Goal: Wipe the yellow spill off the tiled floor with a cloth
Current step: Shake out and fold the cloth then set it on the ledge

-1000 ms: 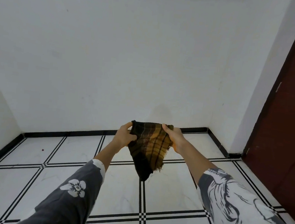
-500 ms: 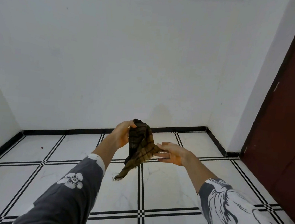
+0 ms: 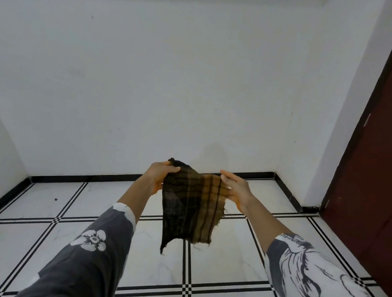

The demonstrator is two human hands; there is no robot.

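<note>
Holds the plaid cloth (image 3: 191,209) spread in the air between both hands, well above the tiled floor (image 3: 228,260). Grips its top left corner with the left hand (image 3: 161,177), fingers curled over the dark edge. Takes the upper right edge with the right hand (image 3: 236,192), fingers fairly straight on top and, it seems, thumb beneath, though the fabric hides the pinch itself. Hangs long axis downward from that stretched top edge, lower corners loose and frayed, dark on the left, yellowish-orange at the upper right. Shows no yellow spill anywhere on the visible floor, only a small dark speck (image 3: 55,199) far left, near the black skirting (image 3: 116,181). Puts both hands at about the same reach, the left a touch higher, so neither is clearly nearer the floor. Calls next, most likely, for gathering the cloth into one hand and bringing it straight down, once the spill's place out of view is found. Leaves the wiping itself not yet begun.
</note>
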